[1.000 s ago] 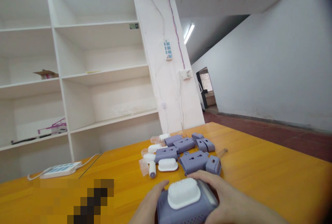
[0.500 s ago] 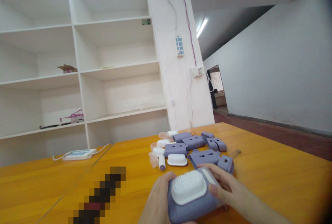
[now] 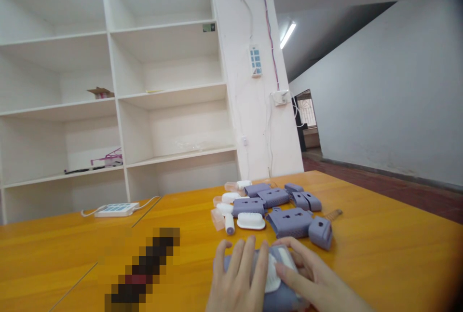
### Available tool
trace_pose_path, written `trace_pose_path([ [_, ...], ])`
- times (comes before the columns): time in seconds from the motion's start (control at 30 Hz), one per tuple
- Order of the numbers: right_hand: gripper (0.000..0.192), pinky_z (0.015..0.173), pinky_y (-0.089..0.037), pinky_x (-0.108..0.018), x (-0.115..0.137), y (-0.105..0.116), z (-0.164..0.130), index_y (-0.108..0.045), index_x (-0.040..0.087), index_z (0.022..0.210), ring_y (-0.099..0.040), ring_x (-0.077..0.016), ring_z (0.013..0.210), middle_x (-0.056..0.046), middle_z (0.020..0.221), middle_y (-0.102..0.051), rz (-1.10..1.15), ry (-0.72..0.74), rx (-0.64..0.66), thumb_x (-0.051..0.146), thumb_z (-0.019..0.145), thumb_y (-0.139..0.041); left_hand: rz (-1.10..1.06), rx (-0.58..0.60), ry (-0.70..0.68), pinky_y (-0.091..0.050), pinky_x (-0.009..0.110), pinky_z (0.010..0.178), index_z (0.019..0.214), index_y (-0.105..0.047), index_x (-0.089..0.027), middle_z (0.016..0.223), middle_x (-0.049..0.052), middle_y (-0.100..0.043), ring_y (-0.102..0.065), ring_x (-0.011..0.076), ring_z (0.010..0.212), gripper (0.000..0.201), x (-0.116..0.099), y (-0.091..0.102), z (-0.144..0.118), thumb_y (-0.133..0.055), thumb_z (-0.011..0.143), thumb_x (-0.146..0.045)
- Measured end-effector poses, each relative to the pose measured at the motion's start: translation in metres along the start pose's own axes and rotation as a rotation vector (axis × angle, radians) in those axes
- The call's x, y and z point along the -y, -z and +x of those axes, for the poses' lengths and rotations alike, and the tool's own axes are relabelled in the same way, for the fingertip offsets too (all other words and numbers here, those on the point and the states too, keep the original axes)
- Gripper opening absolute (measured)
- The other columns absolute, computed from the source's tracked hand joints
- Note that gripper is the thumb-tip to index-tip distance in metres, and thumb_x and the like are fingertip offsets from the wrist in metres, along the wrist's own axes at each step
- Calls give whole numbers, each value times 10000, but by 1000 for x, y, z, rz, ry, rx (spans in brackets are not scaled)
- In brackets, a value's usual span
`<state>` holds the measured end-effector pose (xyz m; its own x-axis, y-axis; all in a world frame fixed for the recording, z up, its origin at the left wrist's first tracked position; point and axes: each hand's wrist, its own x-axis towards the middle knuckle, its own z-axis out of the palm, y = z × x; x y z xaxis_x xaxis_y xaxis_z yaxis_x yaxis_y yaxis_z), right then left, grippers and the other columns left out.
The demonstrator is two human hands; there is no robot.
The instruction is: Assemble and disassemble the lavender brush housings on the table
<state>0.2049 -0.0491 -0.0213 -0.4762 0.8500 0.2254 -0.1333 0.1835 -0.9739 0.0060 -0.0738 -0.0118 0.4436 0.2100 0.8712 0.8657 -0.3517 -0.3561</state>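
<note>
We have the purple brush housing [image 3: 278,288] low on the counter [image 3: 379,254]: left hand [image 3: 238,278] flat over its white bristle pad [image 3: 272,273], right hand [image 3: 311,278] gripping its side.

A bare workshop: white shelving [image 3: 119,85], an orange worktable [image 3: 379,249], loose purple plastic parts [image 3: 289,220].

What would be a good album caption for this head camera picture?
Both hands, left and right, press a white brush pad onto a purple case on an orange table.
</note>
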Motion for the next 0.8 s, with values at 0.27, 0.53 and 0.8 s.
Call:
trace_pose_path([
  [0.27, 463, 379, -343, -142, -2, -3, 2, -531, 230, 1108, -527, -57, 463, 5, 816, -683, 59, 10, 55, 613, 891, -675, -22, 545, 127, -623, 367, 746, 1411, -557, -351, 1139, 77, -742, -734, 300, 943, 573, -5, 13, 11, -672, 889, -143],
  [0.53, 487, 373, -321, -121, 2, 0, 1, -520, 233, 1155, -519, -53, 494, 5, 829, -655, 32, 15, 94, 619, 896, -667, -135, 603, 229, -532, 485, 1024, 1327, -622, -266, 1302, 120, -689, -617, 372, 1234, 559, 0, 14, 14, -746, 784, -220],
  [0.8, 555, 390, -355, -141, 1, -2, 3, -591, 211, 1107, -475, -52, 480, -2, 833, -662, 94, 28, 8, 641, 795, -751, -92, 669, 230, -551, 324, 774, 1131, -661, -287, 1063, 25, -724, -694, 273, 932, 346, -1, 15, 13, -693, 819, -141],
])
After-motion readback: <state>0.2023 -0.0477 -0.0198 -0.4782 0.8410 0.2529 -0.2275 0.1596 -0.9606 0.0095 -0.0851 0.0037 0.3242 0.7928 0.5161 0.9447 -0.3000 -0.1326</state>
